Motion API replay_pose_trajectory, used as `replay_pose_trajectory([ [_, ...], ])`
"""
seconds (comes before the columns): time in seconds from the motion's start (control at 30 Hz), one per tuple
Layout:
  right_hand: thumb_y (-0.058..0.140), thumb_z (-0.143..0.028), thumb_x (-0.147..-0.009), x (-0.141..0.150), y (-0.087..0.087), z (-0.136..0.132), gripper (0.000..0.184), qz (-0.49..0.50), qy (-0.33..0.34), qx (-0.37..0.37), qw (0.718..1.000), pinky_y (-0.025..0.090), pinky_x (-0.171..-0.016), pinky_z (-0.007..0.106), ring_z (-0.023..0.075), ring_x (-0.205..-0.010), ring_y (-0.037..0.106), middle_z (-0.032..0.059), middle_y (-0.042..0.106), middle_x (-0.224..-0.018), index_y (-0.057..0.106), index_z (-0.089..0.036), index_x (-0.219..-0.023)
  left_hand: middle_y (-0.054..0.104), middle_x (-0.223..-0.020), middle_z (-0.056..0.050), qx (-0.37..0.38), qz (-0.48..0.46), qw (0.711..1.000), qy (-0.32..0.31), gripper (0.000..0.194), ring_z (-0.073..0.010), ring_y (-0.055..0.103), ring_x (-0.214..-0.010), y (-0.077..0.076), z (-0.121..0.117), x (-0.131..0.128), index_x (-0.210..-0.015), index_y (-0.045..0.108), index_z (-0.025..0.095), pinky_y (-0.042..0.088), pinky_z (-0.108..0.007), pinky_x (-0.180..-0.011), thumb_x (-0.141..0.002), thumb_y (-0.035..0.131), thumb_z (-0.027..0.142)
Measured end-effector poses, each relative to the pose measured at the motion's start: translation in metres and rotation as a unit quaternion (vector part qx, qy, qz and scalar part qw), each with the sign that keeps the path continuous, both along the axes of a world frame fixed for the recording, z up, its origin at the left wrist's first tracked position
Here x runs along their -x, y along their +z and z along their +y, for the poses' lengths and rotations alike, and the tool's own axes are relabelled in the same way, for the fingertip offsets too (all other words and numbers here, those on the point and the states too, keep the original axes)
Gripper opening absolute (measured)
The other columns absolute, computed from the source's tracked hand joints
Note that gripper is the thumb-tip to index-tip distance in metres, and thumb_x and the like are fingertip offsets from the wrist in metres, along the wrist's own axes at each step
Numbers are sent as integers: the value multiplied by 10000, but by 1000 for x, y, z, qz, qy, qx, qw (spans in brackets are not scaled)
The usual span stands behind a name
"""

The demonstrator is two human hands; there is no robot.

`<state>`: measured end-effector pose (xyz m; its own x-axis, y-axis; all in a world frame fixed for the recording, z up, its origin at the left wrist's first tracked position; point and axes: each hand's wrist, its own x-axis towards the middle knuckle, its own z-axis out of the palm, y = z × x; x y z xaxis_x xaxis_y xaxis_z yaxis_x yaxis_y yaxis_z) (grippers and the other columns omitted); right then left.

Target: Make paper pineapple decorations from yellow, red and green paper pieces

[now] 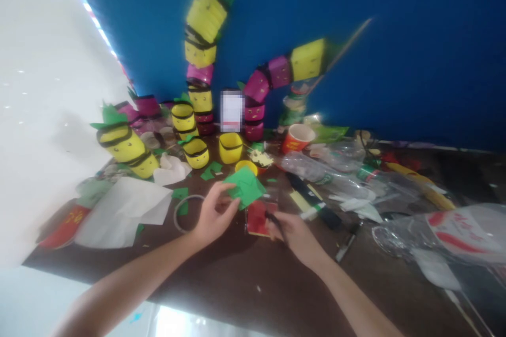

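A square of green paper, with faint lines drawn on it, is pinched between the thumb and fingers of my left hand. My right hand is closed around a slim black pen, just to the right of and below the paper. On the table under the paper lies a flat red pad, partly covered by my right fingers. Small green paper scraps lie behind my left hand. A tape ring rests beside my left wrist.
Stacked yellow and purple cup figures stand along the blue wall. Left are white paper sheets and a red carton. Right are clear plastic bottles, a black strip, a marker and a large bottle. A paper cup stands behind.
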<state>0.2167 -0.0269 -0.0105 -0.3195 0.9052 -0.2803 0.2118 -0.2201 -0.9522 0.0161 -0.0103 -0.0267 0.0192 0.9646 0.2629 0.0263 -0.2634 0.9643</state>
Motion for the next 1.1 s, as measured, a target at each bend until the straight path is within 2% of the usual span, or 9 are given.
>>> replay_pose_trajectory([
  [0.27,623,-529,-675,-1,-1,-1,398,-4,-7,14,1000,320,-512,229,99,-525,425,-30,470,-535,489,-164,-589,446,-1051,-63,1,-9,1000,-15,266,-67,579,-663,-3,0,0,-1033,515,192,510,-198,-641,-790,585,275],
  [0.5,614,-513,-694,-2,-5,-1,386,0,-1,6,1000,321,-516,225,95,-535,418,-34,454,-549,494,-157,-607,444,-1032,-50,4,-3,1000,-13,260,-51,566,-634,-2,0,0,-1038,516,198,489,-168,-583,-795,580,265],
  [0.7,596,-516,-716,-1,-5,-2,388,5,1,0,1000,310,-511,228,97,-531,417,-30,464,-537,485,-161,-603,455,-1032,-56,6,-6,1000,-17,267,-68,581,-664,-3,0,-1,-1030,518,193,499,-187,-617,-788,590,281],
  [0.83,600,-554,-690,-1,-2,-1,421,-8,-6,1,1000,319,-510,231,104,-533,426,-27,463,-527,488,-162,-590,480,-979,-46,22,7,1000,-14,266,-59,567,-626,-2,0,-1,-1015,528,187,476,-157,-554,-781,598,292],
  [1.1,605,-517,-704,-2,-3,-1,390,2,0,4,1000,314,-517,227,102,-550,419,-28,455,-549,507,-154,-603,469,-970,-32,23,2,1000,-17,251,-50,565,-632,0,-1,-1,-1019,524,196,481,-165,-589,-790,588,277],
])
